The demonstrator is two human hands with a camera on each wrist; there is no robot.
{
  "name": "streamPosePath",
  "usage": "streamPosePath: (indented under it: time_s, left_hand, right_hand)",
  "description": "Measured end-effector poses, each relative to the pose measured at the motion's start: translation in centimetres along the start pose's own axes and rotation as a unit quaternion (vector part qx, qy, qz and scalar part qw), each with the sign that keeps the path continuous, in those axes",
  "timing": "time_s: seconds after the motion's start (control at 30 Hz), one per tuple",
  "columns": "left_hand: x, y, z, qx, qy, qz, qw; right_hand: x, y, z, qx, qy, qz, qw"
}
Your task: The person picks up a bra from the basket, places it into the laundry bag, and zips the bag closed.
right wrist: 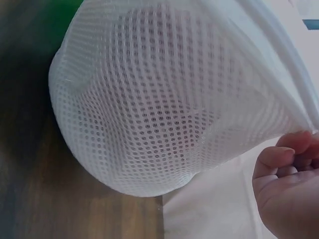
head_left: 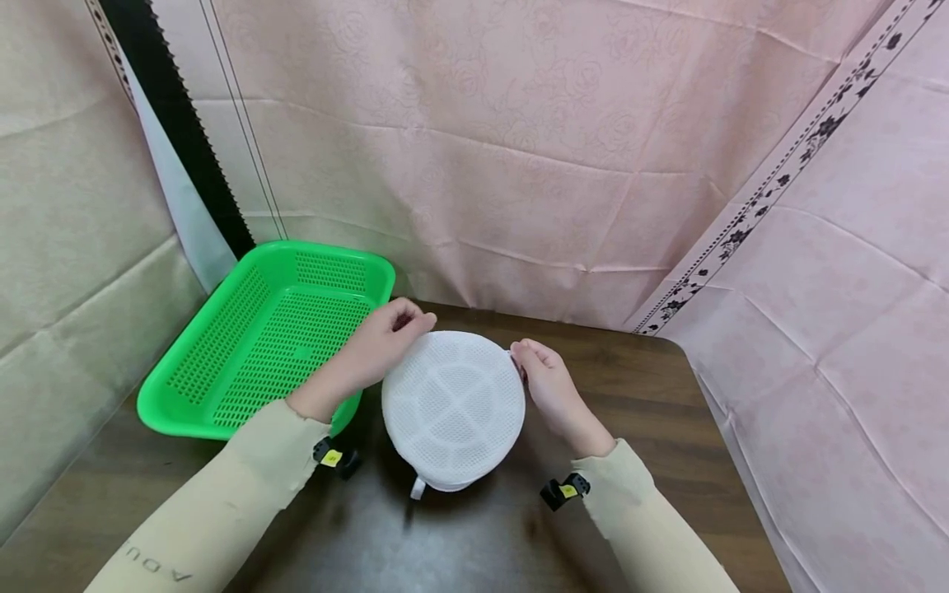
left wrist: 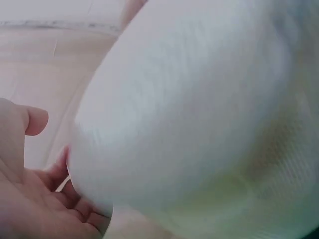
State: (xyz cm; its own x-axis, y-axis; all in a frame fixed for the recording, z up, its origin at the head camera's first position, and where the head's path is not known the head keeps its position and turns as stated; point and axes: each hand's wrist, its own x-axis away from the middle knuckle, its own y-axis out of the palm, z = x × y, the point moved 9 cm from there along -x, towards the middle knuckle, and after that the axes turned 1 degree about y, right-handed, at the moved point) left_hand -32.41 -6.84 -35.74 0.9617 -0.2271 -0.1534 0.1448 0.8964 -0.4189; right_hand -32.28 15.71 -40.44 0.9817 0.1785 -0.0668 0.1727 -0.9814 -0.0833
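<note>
A round white mesh laundry bag [head_left: 454,408] is held up in front of me, its flat ribbed end facing the head camera. At its right edge, my right hand [head_left: 547,383] pinches the rim, where a seam or zipper runs; the right wrist view shows this fingertip grip [right wrist: 289,186] at the corner of the mesh. My left hand [head_left: 385,338] is at the bag's upper left. In the left wrist view the thumb stands apart from the bag, while loosely bent fingers [left wrist: 75,206] touch its side. A small white tab [head_left: 418,488] hangs from the bag's lower edge.
A green plastic basket [head_left: 166,416] with slotted walls stands to the left, partly behind my left forearm. Brown wood-grain tabletop [head_left: 652,412] lies beneath. Pale pink patterned cloth [head_left: 519,165] hangs behind and along both sides.
</note>
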Motion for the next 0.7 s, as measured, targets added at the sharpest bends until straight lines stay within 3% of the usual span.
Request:
streamPosePath:
  time_s: [0.07,0.17,0.3,0.4,0.7]
  left_hand:
    - [-0.2,0.4,1.3,-0.022,0.029,0.001,0.9993]
    - [-0.3,1.8,2.5,-0.070,0.062,-0.023,0.9954]
    - [0.0,4.3,2.9,-0.155,0.081,-0.084,0.9810]
    - [0.4,5.4,2.8,-0.182,0.081,-0.109,0.9738]
    - [0.4,6.3,1.9,-0.210,0.097,-0.090,0.9686]
  right_hand:
    - [0.0,0.6,-0.4,0.014,-0.008,-0.016,0.9997]
    - [0.0,1.3,-0.6,0.030,-0.016,-0.032,0.9989]
    - [0.0,2.0,-0.7,0.051,-0.029,-0.046,0.9972]
    - [0.1,2.6,-0.7,0.068,-0.035,-0.057,0.9954]
    - [0.5,3.4,-0.6,0.098,-0.031,-0.072,0.9921]
